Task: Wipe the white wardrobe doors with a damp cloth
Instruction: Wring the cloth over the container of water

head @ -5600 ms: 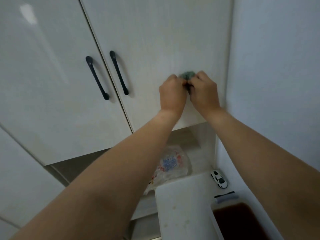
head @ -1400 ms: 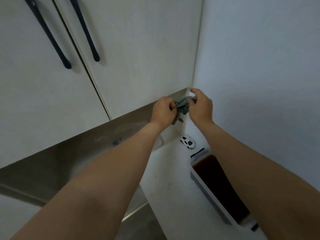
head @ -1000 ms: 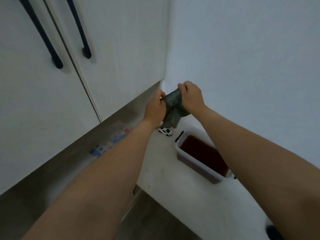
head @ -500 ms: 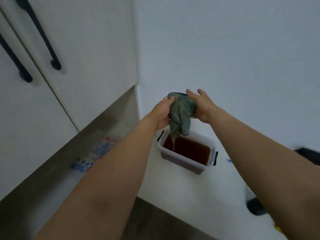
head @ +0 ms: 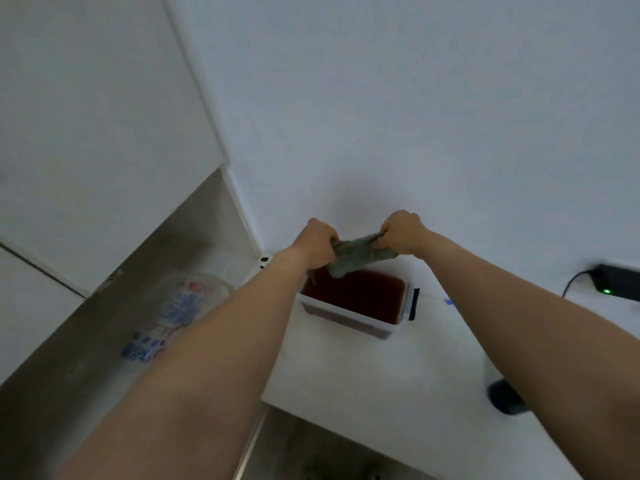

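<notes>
Hands (left (head: 317, 241), right (head: 401, 230)) around cloth (head: 356, 256) above tub (head: 349, 311).

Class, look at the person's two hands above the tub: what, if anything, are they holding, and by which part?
Both grip the green cloth: left hand on its left end, right hand on its right end, above the tub of brown water.
</notes>
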### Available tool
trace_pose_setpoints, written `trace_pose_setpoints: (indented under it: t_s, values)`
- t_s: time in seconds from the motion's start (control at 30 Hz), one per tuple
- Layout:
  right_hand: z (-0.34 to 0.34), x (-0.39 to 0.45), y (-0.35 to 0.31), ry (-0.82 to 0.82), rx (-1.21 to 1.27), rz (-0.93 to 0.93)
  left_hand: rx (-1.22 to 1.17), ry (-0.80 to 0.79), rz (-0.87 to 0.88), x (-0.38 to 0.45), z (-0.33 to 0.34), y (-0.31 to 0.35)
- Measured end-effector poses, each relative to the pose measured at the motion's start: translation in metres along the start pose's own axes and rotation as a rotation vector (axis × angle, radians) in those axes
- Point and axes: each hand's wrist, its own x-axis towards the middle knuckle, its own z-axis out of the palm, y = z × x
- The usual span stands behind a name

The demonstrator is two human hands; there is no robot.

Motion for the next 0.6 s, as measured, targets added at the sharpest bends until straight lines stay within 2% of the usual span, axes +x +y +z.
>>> trace_pose_setpoints:
  t_s: [0.07, 0.2, 0.33, 0.43, 0.6]
  values:
    - [0.010, 0.007, 0.013, 0.062, 0.020, 0.044, 0.066, 0.058, -0.016, 0.008, 0.008, -0.004]
    - [0.037, 0.008, 0.026, 0.102, 0.240, 0.080, -0.098, 0.077, -0.022, 0.030, 0.036, -0.016]
    - [0.073, 0.014, 0.035, 0.074, 0.307, 0.182, -0.119, -0.030, 0.042, 0.054, 0.067, -0.023]
    - [0.093, 0.022, 0.044, 0.030, 0.320, 0.287, -0.072, -0.094, 0.016, 0.067, 0.090, -0.032]
    - [0.130, 0.030, 0.050, 0.039, 0.206, 0.319, 0.002, -0.053, -0.048, 0.078, 0.122, -0.044]
